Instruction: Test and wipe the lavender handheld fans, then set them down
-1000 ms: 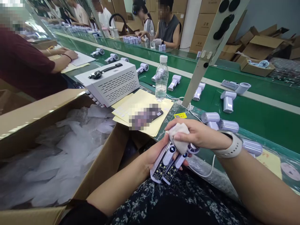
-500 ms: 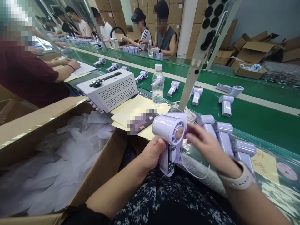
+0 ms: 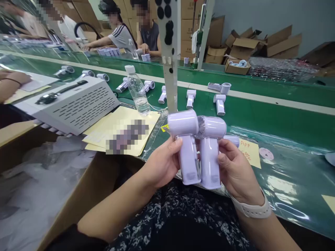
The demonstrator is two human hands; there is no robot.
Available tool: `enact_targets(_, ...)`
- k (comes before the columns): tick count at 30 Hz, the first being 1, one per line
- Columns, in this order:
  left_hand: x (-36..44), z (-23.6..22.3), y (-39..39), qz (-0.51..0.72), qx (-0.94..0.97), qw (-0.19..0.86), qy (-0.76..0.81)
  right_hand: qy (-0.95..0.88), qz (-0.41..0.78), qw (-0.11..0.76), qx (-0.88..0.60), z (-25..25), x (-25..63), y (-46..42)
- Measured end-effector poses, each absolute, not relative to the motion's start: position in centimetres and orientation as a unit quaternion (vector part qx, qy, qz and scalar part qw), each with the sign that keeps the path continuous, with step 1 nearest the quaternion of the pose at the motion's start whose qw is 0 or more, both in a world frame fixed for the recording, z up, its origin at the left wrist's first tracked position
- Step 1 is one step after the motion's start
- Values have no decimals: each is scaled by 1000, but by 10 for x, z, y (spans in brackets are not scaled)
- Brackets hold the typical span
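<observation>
My left hand (image 3: 166,162) is closed around the handle of a pale lilac handheld fan (image 3: 188,157), thumb on its side. In my right hand (image 3: 237,167), which wears a pale wristwatch, is a second handheld fan (image 3: 209,160) of the same colour. Both fans stand upright side by side in front of my lap, heads on top and nearly touching, smooth handle backs toward me. The fingers behind the handles are mostly hidden. Part of another fan head (image 3: 231,140) shows on the table just past my right hand.
Several fans lie on the green conveyor belt (image 3: 238,118) beyond a metal post (image 3: 170,80). At left are a grey vented metal box (image 3: 83,104), a water bottle (image 3: 138,92), yellow paper (image 3: 131,122) and a carton (image 3: 86,195) of translucent plastic bags. Co-workers sit across the belt.
My view has turned right. My right hand, earlier open beside the left-hand fan, now grips a second fan. The left-hand fan has turned from its open circuit side to its smooth back.
</observation>
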State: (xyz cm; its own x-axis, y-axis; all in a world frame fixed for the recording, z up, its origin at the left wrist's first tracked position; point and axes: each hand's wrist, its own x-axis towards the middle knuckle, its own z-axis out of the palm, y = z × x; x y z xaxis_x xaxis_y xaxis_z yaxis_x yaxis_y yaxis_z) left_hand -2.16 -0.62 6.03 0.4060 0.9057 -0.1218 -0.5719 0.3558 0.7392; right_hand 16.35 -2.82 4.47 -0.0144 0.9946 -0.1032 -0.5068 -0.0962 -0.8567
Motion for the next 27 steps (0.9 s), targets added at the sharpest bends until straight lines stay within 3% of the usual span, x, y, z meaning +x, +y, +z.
enact_targets(14, -17, 63, -2, 426, 349, 797, 247, -240, 710, 556, -358, 49, 159, -29)
enact_targets(27, -44, 48, 2, 460, 322, 777, 284, -317, 656, 550, -407, 43, 144, -22)
